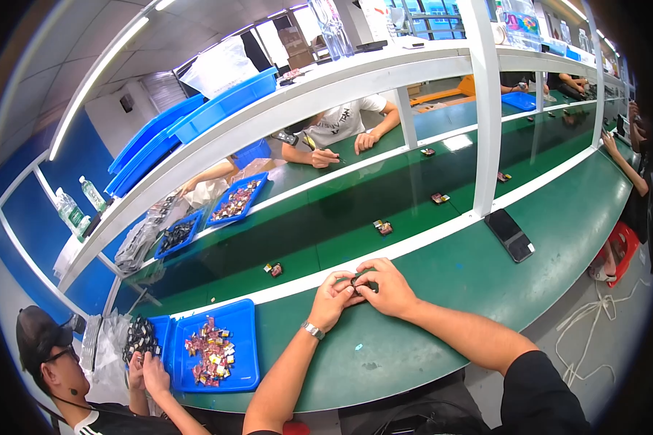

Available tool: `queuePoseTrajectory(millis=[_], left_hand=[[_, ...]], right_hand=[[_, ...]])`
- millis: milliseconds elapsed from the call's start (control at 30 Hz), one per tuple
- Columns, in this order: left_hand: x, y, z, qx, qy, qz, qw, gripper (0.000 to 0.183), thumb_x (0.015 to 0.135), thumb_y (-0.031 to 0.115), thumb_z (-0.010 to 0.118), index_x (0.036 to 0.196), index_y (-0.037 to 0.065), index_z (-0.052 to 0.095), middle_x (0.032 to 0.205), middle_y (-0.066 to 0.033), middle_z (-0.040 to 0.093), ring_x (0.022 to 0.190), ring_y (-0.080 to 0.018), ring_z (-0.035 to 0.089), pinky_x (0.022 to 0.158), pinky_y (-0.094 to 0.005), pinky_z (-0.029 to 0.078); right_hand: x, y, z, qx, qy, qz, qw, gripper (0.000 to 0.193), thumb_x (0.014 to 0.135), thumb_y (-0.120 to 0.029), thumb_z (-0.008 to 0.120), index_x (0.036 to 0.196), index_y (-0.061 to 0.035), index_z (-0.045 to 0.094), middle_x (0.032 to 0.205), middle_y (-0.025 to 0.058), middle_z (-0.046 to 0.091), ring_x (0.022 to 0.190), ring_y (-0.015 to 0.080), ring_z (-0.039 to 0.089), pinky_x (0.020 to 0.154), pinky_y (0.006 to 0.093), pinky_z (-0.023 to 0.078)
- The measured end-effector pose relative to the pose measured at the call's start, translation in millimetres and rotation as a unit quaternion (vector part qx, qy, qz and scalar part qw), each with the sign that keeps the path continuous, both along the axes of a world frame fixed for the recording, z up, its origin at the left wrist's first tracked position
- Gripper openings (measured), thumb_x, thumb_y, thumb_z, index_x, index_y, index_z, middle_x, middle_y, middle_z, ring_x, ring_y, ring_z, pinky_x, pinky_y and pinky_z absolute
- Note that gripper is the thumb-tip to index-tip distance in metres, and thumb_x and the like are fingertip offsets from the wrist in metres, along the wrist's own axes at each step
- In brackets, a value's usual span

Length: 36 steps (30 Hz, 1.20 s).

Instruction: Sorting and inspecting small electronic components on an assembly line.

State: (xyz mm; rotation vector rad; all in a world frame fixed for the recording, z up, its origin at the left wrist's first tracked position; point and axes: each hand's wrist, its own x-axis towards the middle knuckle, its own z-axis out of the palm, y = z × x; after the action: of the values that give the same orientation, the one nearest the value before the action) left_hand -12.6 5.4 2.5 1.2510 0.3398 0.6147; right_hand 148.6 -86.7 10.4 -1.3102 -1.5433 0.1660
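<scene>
My left hand (331, 299) and my right hand (387, 288) meet over the green table near the white rail. Their fingertips pinch a small dark part (355, 286) between them. Fingers cover most of it, so its kind cannot be made out. A watch with a metal band (313, 330) is on my left wrist. To the left of my left forearm stands a blue tray (247, 348) holding a heap of small red, white and yellow components (212, 353).
Beyond the white rail (297, 286) runs a green conveyor belt (326, 249) carrying several spaced small parts. A black phone (508, 235) lies by a white post (485, 145). A co-worker (58, 362) sits close at left; another (345, 127) works across the belt.
</scene>
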Motion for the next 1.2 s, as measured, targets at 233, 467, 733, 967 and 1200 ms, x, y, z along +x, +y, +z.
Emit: queuePoseTrajectory(millis=[233, 467, 733, 967, 1200], left_hand=[[-1.2, 1.2, -0.7, -0.016, 0.009, 0.016, 1.000, 0.029, 0.096, -0.001, 0.050, 0.124, 0.001, 0.044, 0.117, -0.0150, 0.061, 0.107, -0.0224, 0.063, 0.094, -0.0400, 0.055], [-0.1, 0.3, 0.4, -0.029, 0.018, 0.015, 0.999, 0.023, 0.095, -0.001, 0.050, 0.118, 0.002, 0.046, 0.116, -0.0154, 0.061, 0.107, -0.0222, 0.063, 0.093, -0.0384, 0.056], [-2.4, 3.2, -3.6, -0.022, 0.025, 0.009, 0.999, 0.024, 0.096, 0.000, 0.052, 0.119, 0.003, 0.046, 0.117, -0.0147, 0.062, 0.107, -0.0223, 0.063, 0.093, -0.0381, 0.055], [-2.4, 5.2, -5.9, -0.027, 0.025, 0.001, 0.999, 0.024, 0.097, -0.001, 0.048, 0.121, 0.003, 0.045, 0.123, -0.0148, 0.060, 0.112, -0.0223, 0.061, 0.096, -0.0371, 0.053], [-2.5, 3.7, -3.0, -0.030, 0.021, -0.001, 0.999, 0.024, 0.097, -0.001, 0.049, 0.121, 0.003, 0.046, 0.123, -0.0145, 0.060, 0.111, -0.0213, 0.061, 0.096, -0.0362, 0.053]], right_hand=[[-4.9, -3.1, 4.1, 0.017, -0.018, -0.035, 0.999, 0.007, 0.078, -0.010, 0.069, 0.084, -0.0061, 0.071, 0.109, 0.0063, 0.062, 0.108, 0.0259, 0.055, 0.090, 0.0360, 0.048], [-2.3, -1.6, 1.1, 0.021, -0.024, -0.014, 0.999, 0.005, 0.077, -0.008, 0.069, 0.081, -0.0055, 0.070, 0.108, 0.0069, 0.062, 0.108, 0.0260, 0.055, 0.087, 0.0352, 0.049], [-7.9, -6.1, 3.2, 0.022, -0.102, -0.049, 0.993, 0.008, 0.076, -0.008, 0.069, 0.082, -0.0045, 0.070, 0.112, 0.0074, 0.061, 0.108, 0.0266, 0.055, 0.085, 0.0362, 0.051], [-7.5, -5.9, 2.1, 0.042, -0.116, -0.042, 0.991, 0.011, 0.074, -0.006, 0.071, 0.085, -0.0040, 0.071, 0.111, 0.0080, 0.060, 0.106, 0.0269, 0.056, 0.086, 0.0364, 0.051], [-10.3, -6.2, -0.7, 0.053, -0.097, -0.044, 0.993, 0.013, 0.075, -0.006, 0.068, 0.088, -0.0024, 0.069, 0.109, 0.0091, 0.060, 0.105, 0.0273, 0.055, 0.088, 0.0384, 0.049]])
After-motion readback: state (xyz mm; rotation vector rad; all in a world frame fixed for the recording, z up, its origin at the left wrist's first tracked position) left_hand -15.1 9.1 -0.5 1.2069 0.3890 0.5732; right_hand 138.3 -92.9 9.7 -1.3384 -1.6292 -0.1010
